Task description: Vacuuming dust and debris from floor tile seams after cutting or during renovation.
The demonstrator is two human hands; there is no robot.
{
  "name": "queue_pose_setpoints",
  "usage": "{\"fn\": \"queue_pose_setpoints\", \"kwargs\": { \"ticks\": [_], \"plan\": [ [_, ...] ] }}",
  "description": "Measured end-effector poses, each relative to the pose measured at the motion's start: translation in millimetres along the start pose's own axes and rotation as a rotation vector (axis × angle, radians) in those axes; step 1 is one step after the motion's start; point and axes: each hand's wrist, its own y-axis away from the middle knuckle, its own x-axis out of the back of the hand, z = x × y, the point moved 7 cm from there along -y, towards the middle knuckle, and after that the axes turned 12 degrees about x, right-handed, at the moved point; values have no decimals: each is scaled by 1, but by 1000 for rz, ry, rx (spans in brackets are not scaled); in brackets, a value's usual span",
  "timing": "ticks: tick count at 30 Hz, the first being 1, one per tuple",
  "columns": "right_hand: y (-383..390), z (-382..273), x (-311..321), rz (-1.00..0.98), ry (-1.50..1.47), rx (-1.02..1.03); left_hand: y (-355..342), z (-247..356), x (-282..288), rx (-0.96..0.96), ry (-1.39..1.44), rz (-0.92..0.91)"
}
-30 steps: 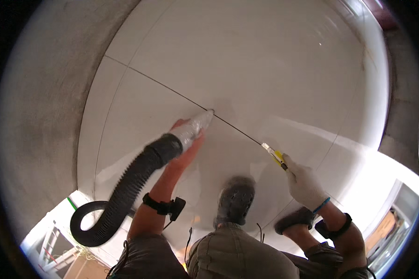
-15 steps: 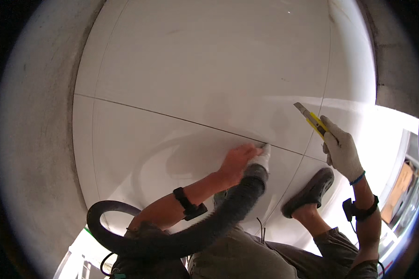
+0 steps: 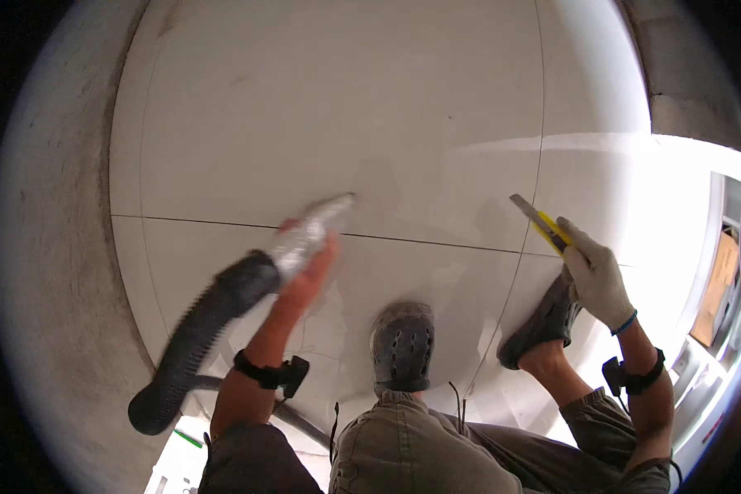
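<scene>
My bare left hand (image 3: 311, 276) is wrapped round the silvery, taped nozzle of a vacuum hose (image 3: 214, 309). The nozzle (image 3: 305, 239) points up and to the right, its tip over the large pale floor tile just beyond the dark joint line; whether it touches the tile I cannot tell. From the nozzle the black ribbed hose bends down to the left. On the right, my gloved right hand (image 3: 597, 276) grips a yellow utility knife (image 3: 549, 230). Its blade is out and points up and left, above the tile joint (image 3: 436, 244).
Pale tiles (image 3: 329, 107) with thin dark joints cover the floor. A grey wall (image 3: 58, 181) bounds the left side, and another wall (image 3: 692, 107) stands at the far right. My dark clogs (image 3: 402, 346) rest on the tiles. A cardboard piece (image 3: 715, 288) lies at the right edge.
My left hand has swung the nozzle to the left, away from the joint near the middle, and the hose's loop has straightened out. The knife has shifted slightly, still in my right hand.
</scene>
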Motion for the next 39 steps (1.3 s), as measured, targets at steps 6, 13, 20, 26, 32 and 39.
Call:
{"fn": "queue_pose_setpoints", "kwargs": {
  "ticks": [6, 13, 20, 26, 32, 39],
  "plan": [
    [6, -19, -66, -111, -68, 193, -9, 14, 37, 206, -205, 222],
    [10, -42, -132, -163, 213, 514, -8, 15, 31, 184, -284, 125],
    [16, -34, -140, -224, 308, 442, -6, 4, 36, 288, -235, 138],
    [6, -49, -163, -300, 294, 436, -4, 0, 29, 205, -265, 155],
    [15, -25, -135, -218, 373, 498, -2, 0, 37, 18, -414, 176],
    [2, -55, -162, -276, 355, 501, -5, 4, 31, 194, -207, 157]
  ]
}}
